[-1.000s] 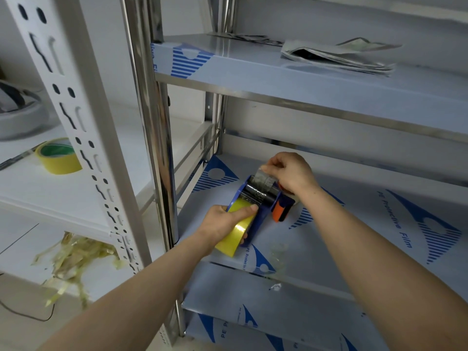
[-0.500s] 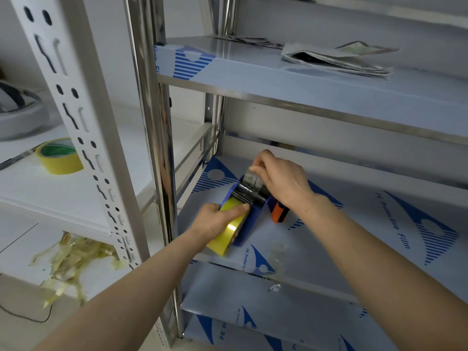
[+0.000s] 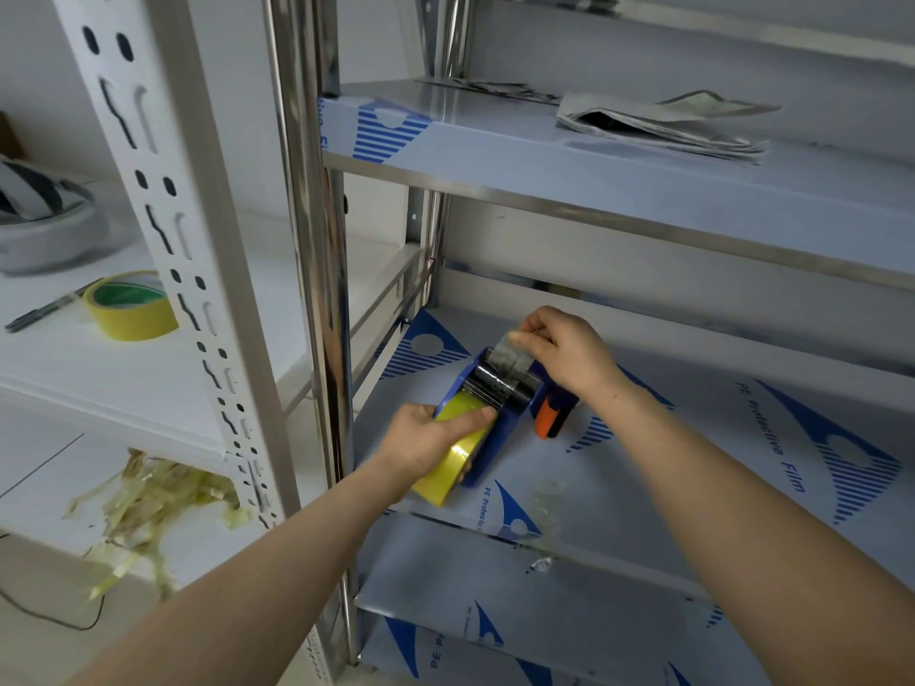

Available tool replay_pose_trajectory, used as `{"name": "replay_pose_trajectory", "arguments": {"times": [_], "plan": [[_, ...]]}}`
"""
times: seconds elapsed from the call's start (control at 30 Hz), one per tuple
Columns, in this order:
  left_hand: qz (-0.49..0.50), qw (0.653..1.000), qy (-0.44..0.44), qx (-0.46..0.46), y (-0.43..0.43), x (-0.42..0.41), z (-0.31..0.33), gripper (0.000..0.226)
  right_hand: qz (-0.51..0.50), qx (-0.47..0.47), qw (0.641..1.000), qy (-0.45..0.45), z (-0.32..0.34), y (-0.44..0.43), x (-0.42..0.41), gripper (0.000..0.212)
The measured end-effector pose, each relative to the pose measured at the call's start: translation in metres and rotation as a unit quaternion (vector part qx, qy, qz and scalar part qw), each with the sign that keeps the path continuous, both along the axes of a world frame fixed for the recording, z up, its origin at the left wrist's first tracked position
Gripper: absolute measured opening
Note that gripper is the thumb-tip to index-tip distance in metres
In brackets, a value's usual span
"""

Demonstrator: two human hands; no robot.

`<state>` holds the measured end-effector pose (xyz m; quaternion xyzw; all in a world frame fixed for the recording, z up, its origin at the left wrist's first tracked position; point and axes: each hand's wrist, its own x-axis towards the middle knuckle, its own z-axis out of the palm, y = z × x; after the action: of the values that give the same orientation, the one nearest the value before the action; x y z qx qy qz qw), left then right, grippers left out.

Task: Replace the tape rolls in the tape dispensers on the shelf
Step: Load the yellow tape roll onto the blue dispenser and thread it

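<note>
A blue tape dispenser (image 3: 500,423) with an orange handle (image 3: 548,420) lies on the middle steel shelf (image 3: 693,467). A yellowish tape roll (image 3: 455,462) sits in its frame. My left hand (image 3: 428,445) grips that roll from the left, thumb across its top. My right hand (image 3: 564,354) pinches the free end of the tape (image 3: 510,356) over the black roller (image 3: 495,383) at the dispenser's far end. A second yellow tape roll (image 3: 131,309) with a green core rests on the white shelf at the left.
A shiny steel post (image 3: 309,240) and a white perforated post (image 3: 183,240) stand left of the dispenser. Folded papers (image 3: 658,123) lie on the upper shelf. Torn tape strips (image 3: 143,507) lie on the floor. A pen (image 3: 47,307) and a grey helmet-like object (image 3: 39,215) sit at far left.
My right hand has drawn the tape end a little farther over the roller and slightly back. My left hand stays on the roll; the dispenser has barely shifted.
</note>
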<state>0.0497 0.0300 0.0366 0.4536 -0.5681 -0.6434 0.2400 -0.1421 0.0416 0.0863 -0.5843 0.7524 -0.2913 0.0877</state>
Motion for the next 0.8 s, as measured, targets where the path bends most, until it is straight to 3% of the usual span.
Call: {"name": "replay_pose_trajectory", "arguments": {"times": [0.17,0.3,0.37,0.47,0.57,0.67,0.8], "plan": [[0.005,1.000,0.006,-0.003,0.002,0.001,-0.001,0.030,-0.003,0.017,0.993,-0.113,-0.004,-0.004,0.002,0.015],[0.007,1.000,0.017,-0.002,0.003,0.002,-0.001,0.026,-0.039,0.066,0.958,-0.276,-0.007,-0.001,0.007,0.015],[0.008,1.000,0.019,-0.002,0.003,0.002,-0.001,0.025,-0.072,0.090,0.915,-0.386,-0.012,0.001,0.012,0.014],[0.008,1.000,0.017,-0.004,0.003,0.001,-0.002,0.025,-0.106,0.138,0.808,-0.563,-0.019,0.003,0.014,0.012],[-0.001,1.000,0.004,-0.013,0.003,0.003,-0.006,0.026,-0.111,0.167,0.760,-0.618,-0.026,0.008,0.009,0.011],[-0.003,1.000,-0.008,-0.024,0.004,0.001,-0.012,0.028,-0.147,0.157,0.764,-0.609,-0.029,0.010,0.009,0.009],[0.000,1.000,-0.008,-0.024,0.004,-0.001,-0.013,0.028,-0.165,0.039,0.875,-0.454,-0.025,0.006,0.008,0.004]]}}
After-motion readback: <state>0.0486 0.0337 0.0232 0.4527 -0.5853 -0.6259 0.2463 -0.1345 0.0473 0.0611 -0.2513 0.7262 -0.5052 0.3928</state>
